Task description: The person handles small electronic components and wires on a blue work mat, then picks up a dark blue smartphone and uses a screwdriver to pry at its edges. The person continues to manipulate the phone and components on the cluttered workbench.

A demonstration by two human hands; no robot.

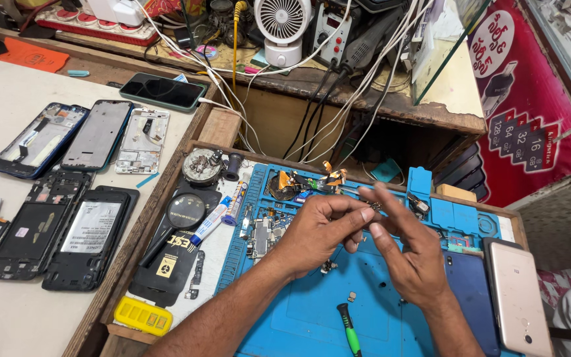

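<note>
My left hand [315,231] and my right hand [408,248] meet above the blue repair mat [305,317]. Their fingertips pinch a tiny metal part [373,209] between them; it is too small to identify. Under the hands lie a small circuit board [260,238] and loose little components [351,297] on the mat. A green-handled screwdriver [350,330] lies on the mat near the front edge, below my hands.
Two phones [497,297] lie at the mat's right edge. A magnifier [183,215], glue tube [209,223] and yellow box [143,315] sit left of the mat. Several opened phone frames [67,185] cover the left table. A small white fan [283,26] and cables stand behind.
</note>
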